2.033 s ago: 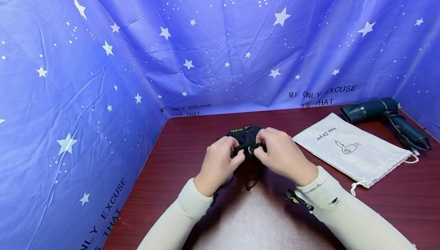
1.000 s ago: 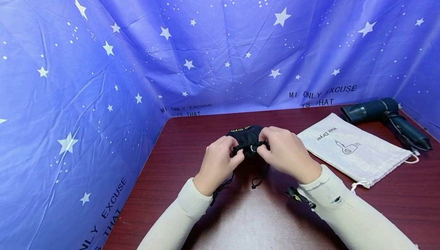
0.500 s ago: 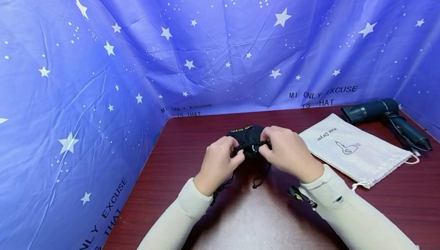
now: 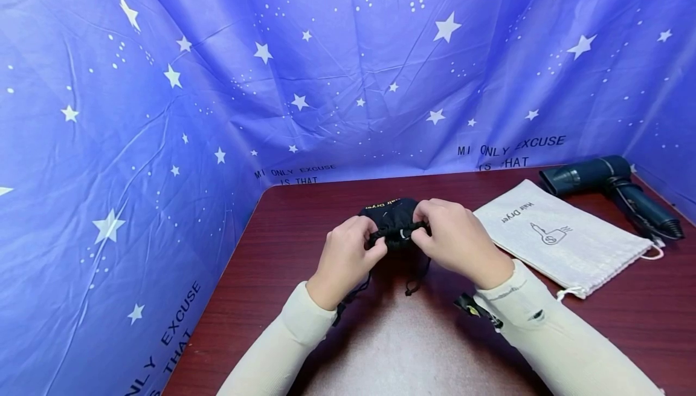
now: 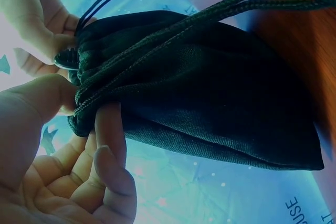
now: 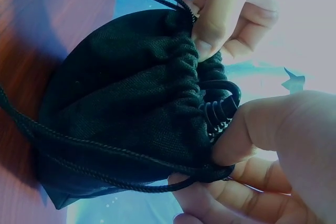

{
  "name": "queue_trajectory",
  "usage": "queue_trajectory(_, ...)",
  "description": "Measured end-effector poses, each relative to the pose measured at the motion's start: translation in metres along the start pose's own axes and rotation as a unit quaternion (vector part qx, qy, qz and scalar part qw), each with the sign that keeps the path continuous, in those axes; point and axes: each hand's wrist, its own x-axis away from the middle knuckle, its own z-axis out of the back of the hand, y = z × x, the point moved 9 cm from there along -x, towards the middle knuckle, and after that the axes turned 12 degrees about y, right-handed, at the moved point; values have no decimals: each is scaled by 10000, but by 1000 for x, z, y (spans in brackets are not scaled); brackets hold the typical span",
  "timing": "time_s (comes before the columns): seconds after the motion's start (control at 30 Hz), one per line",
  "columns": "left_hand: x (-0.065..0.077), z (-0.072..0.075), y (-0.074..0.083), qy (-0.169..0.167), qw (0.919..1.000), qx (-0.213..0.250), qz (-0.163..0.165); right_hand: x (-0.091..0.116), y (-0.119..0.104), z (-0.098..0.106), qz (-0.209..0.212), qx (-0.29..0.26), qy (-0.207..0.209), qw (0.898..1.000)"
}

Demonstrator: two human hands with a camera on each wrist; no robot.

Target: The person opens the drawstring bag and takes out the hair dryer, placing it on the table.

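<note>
A black drawstring bag (image 4: 396, 213) with yellow "Hair Dryer" lettering hangs upright between both hands over the table. My left hand (image 4: 348, 257) pinches the left side of its gathered mouth between thumb and fingers. On the opposite side my right hand (image 4: 457, 245) pinches the rim the same way. In the right wrist view the mouth is partly spread, and a dark cable end with a ridged sleeve (image 6: 216, 114) shows inside. What else the bag contains is hidden. Looped black drawcords (image 5: 226, 14) trail from both sides of the mouth.
A white drawstring bag (image 4: 560, 242) printed "Hair Dryer" lies flat on the right of the dark red table (image 4: 293, 220). Behind it, at the far right, lies a dark green hair dryer (image 4: 592, 175). A blue starry curtain (image 4: 348, 81) encloses the back and left.
My right hand has shifted slightly to the right, drawing the bag's mouth a little wider. The hanging cord loop has swung right. My left hand has stayed almost still.
</note>
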Motion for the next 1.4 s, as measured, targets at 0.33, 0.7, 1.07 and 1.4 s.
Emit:
queue_trajectory(0.33,0,0,0,-16,10000,-35,-2,-1,2,1,-8,17,7,10000)
queue_trajectory(0.7,0,-1,-2,-74,9999,-98,48,-1,3,1,-9,-16,-44,10000)
queue_trajectory(1.07,0,-3,-3,-120,9998,-116,74,-1,5,0,-67,-19,-132,9999)
queue_trajectory(1.4,1,-3,-3,-102,9999,-59,81,-1,6,-1,-59,-38,-124,9999)
